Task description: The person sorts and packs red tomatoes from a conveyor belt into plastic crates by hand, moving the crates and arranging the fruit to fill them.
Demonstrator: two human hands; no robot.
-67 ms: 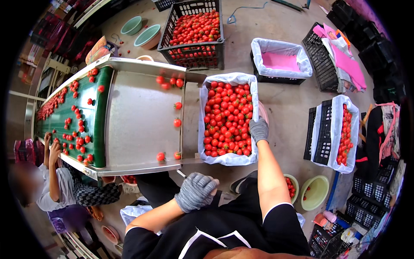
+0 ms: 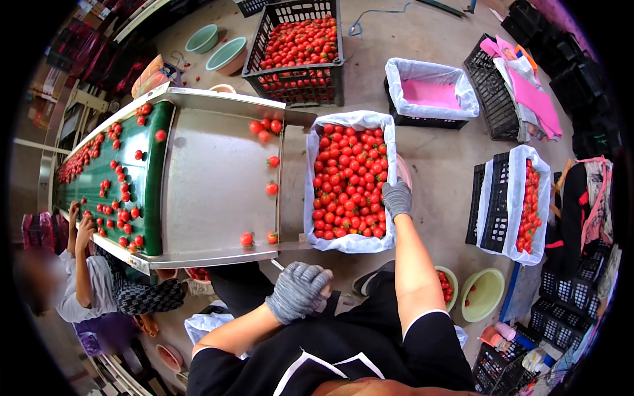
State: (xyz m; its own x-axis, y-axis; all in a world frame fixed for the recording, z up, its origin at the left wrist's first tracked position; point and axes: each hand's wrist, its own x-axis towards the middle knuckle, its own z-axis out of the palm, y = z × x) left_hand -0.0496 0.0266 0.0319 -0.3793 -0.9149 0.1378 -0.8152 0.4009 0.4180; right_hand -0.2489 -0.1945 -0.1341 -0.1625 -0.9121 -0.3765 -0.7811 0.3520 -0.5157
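A crate (image 2: 350, 245) lined with white sheeting stands before me, full of small red tomatoes (image 2: 350, 178). My right hand (image 2: 397, 199), in a grey knit glove, grips its right rim, fingers partly hidden by the lining. My left hand (image 2: 298, 292), gloved alike, is curled into a fist above my lap, near a thin metal rod (image 2: 277, 264); I see nothing in it. Left of the crate, a metal chute (image 2: 218, 185) holds a few tomatoes along its right edge. A green conveyor belt (image 2: 150, 191) with scattered tomatoes feeds into it.
A co-worker's hands (image 2: 82, 224) reach over the belt's near side. A large black crate (image 2: 294, 86) of tomatoes stands beyond the chute. To the right are a lined crate with pink sheeting (image 2: 429, 94), another lined crate of tomatoes (image 2: 512, 247) and a pale green tub (image 2: 483, 297).
The tomatoes at the chute's far end have rolled a little to the right. One tomato at the belt's end has shifted right. Both my hands stay about where they were.
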